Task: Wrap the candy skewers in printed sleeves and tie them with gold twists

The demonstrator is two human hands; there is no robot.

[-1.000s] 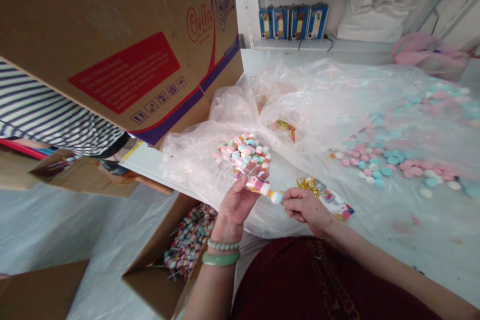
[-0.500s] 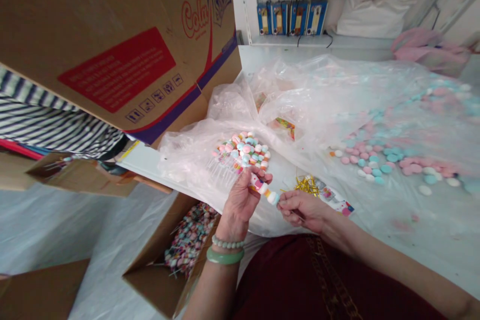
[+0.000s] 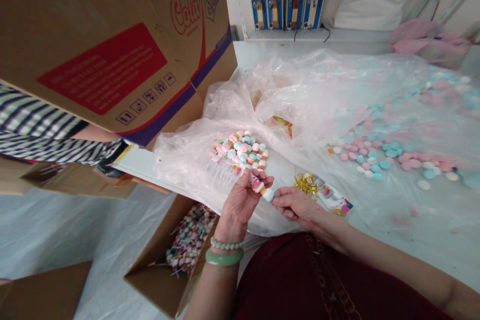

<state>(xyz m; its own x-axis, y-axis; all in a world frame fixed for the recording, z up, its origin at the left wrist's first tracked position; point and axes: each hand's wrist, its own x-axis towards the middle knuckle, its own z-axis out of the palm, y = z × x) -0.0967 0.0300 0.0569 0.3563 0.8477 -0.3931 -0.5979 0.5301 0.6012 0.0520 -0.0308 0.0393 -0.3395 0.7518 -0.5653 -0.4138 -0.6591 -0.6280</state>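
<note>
My left hand, with two bead bracelets at the wrist, is closed around a bunch of clear sticks topped with pastel candy discs. One candy skewer sticks out sideways from that hand. My right hand pinches at the skewer's white end piece, fingers pressed together. Both hands hover over a crumpled clear plastic sheet on the white table.
Loose pink, blue and white candy discs lie under plastic at right. Gold twist ties and a printed wrapper sit beside my right hand. An open box of finished skewers stands below. A large cardboard box and a striped-sleeved person are at left.
The hands have drifted slightly up and left together; my right hand has closed in on the skewer's end. The striped-sleeved person's arm has shifted, and the view has tilted down a little.
</note>
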